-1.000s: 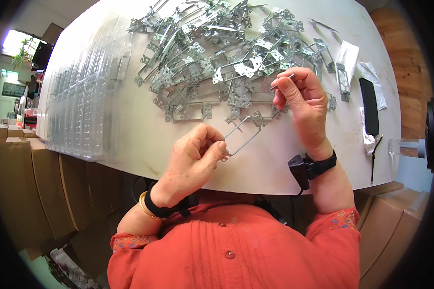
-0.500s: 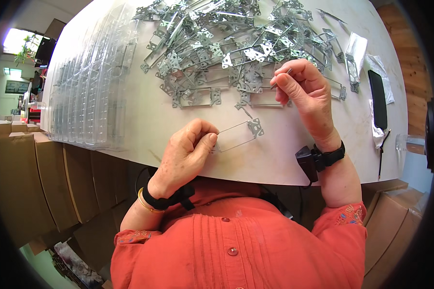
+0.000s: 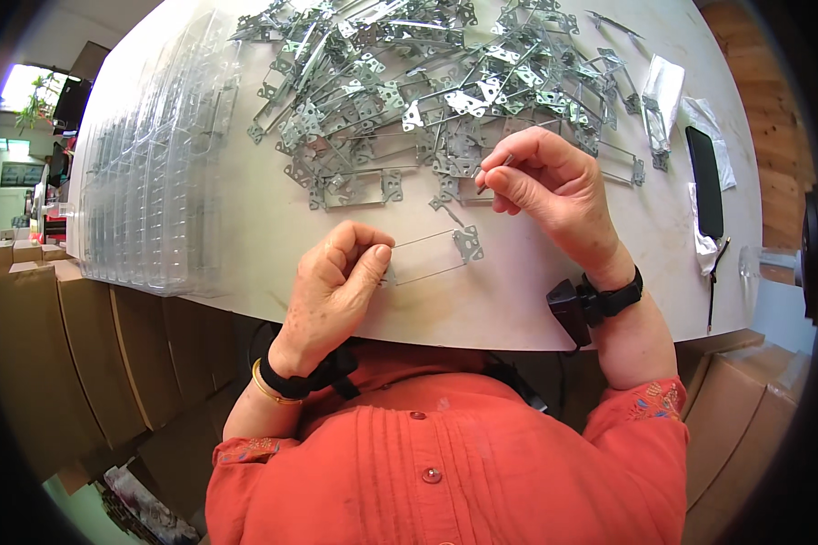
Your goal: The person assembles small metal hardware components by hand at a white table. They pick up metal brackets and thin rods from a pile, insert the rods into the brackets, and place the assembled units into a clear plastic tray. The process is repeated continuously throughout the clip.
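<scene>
My left hand (image 3: pixel 334 286) pinches one end of a wire-rod metal bracket (image 3: pixel 468 243), which has two thin parallel rods and a flat, holed plate at its far end. The plate under my left fingers is mostly hidden. Up and to the right, my right hand (image 3: pixel 550 186) is closed with thumb and fingertips around a small, thin, dark metal piece (image 3: pixel 493 175); its exact kind cannot be made out. That piece is apart from the bracket. Just beyond both hands lies a heap of similar metal brackets (image 3: pixel 364 109), with another small loose strip near the held plate.
Stacked clear plastic trays (image 3: pixel 150 182) stand on the left of the white table (image 3: pixel 482 318). To the right lie a black phone (image 3: pixel 705 182), white paper wrapping (image 3: pixel 663 84) and a thin black cable (image 3: pixel 718 282). Cardboard boxes (image 3: pixel 36 354) flank the table below.
My right hand has come slightly nearer and turned, tilting the small piece. The left hand keeps its grip on the bracket; the whole view has shifted a little.
</scene>
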Demonstrator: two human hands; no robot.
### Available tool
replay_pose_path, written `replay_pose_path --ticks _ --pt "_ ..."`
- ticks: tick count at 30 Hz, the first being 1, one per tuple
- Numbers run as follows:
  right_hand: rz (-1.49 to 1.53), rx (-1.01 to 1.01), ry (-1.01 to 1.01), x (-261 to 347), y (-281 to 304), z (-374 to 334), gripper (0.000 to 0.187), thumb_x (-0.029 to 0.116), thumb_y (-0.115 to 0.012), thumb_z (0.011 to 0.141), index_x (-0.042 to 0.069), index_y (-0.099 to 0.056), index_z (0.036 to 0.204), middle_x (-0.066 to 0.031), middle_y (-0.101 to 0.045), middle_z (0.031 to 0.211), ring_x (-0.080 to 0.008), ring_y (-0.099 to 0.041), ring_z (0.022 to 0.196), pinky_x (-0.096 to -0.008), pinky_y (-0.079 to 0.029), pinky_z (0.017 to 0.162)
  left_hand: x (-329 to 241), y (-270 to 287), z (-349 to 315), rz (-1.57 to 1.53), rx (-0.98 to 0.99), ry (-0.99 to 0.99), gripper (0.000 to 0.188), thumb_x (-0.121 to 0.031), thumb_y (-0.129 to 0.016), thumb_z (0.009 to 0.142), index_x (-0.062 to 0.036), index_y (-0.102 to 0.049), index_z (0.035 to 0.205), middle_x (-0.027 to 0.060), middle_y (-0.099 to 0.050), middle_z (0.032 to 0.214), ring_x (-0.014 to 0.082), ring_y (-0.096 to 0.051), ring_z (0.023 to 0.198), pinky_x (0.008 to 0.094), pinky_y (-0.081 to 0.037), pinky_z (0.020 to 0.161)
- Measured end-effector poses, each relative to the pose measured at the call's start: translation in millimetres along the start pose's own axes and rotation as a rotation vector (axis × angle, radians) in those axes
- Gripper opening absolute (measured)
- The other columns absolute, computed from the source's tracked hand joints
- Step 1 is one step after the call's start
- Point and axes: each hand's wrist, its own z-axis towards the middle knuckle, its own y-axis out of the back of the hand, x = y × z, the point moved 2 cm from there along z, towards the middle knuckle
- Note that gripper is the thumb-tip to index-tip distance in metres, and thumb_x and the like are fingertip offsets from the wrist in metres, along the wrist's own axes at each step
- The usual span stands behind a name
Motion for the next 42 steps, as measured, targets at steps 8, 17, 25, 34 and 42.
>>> replay_pose_path --ticks 8,17,25,34,42 --pt "-0.116 0.104 -0.052 0.8 -5.4 -1.8 0.009 0.002 -0.077 0.104 0.002 -0.076 0.113 -0.0006 -0.077 0.099 -0.0067 -0.071 0.084 -0.0235 -0.059 0.075 1.2 6.1 1.6 -0.061 -0.064 -0.027 0.014 -0.013 -0.067 0.113 -0.0009 -0.07 0.119 -0.005 -0.063 0.084 0.0025 -0.054 0.07 0.0205 -0.044 0.062" --pt "-0.22 0.111 -0.048 0.8 -9.9 -1.7 0.009 0.001 -0.079 0.101 0.003 -0.077 0.11 0.0002 -0.077 0.093 -0.0055 -0.07 0.08 -0.0223 -0.057 0.072 -3.7 5.5 1.0 -0.039 -0.091 -0.045 0.013 -0.012 -0.067 0.113 -0.0013 -0.07 0.119 -0.0058 -0.061 0.083 0.0021 -0.052 0.069 0.0201 -0.042 0.062" --pt "-0.286 0.111 -0.025 -3.7 -10.3 -2.4 0.009 0.002 -0.081 0.099 0.004 -0.077 0.106 0.0022 -0.073 0.088 -0.0041 -0.064 0.077 -0.0236 -0.053 0.068 -3.4 5.7 0.6 -0.035 -0.096 -0.051 0.013 -0.012 -0.067 0.113 -0.0015 -0.07 0.119 -0.0063 -0.061 0.083 0.0016 -0.052 0.068 0.0199 -0.042 0.061" --pt "-0.291 0.106 -0.037 -4.4 -12.6 -3.0 0.008 0.002 -0.082 0.099 0.004 -0.076 0.104 0.0023 -0.071 0.084 -0.004 -0.064 0.076 -0.0239 -0.053 0.068 -4.1 4.6 0.8 -0.069 -0.095 -0.048 0.012 -0.013 -0.067 0.113 -0.0021 -0.07 0.118 -0.0065 -0.062 0.082 0.0014 -0.052 0.068 0.0198 -0.042 0.06" --pt "-0.292 0.11 -0.044 -5.2 -12.3 -2.9 0.008 0.003 -0.081 0.1 0.004 -0.075 0.104 0.002 -0.071 0.084 -0.0038 -0.064 0.077 -0.0237 -0.052 0.068 -4.7 5.3 1.1 -0.049 -0.097 -0.054 0.012 -0.013 -0.067 0.113 -0.0025 -0.07 0.118 -0.0067 -0.062 0.082 0.0014 -0.051 0.068 0.0199 -0.042 0.06"
